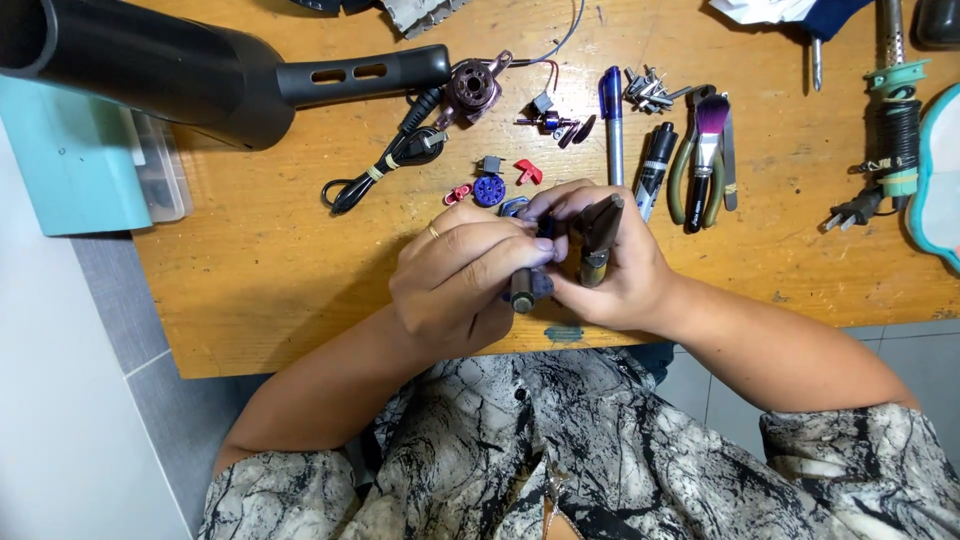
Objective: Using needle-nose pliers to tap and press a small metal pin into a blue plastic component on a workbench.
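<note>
The small dark part (pixel 540 285) sat pinched between your two hands, just above the near edge of the wooden table (pixel 260 270); your left hand (pixel 465 280) was curled tight around a short stubby tool (pixel 521 295), fingers clamped, its butt end pointing back at you; your right hand (pixel 610 270) gripped a dark hinged tool (pixel 598 235) upright against the part, likely to steady it while the left worked; what the part was, you could not tell, since your fingers hid most of it; beyond your knuckles lay a round purple piece (pixel 488 190) and a red clip (pixel 528 171); farther off, a black hair dryer (pixel 200 75), a blue pen (pixel 612 120), green-handled pliers (pixel 690 175) and a pink brush (pixel 708 135) lay within reach; the table was scuffed, pale orange wood; grey floor tiles showed beside it.
</note>
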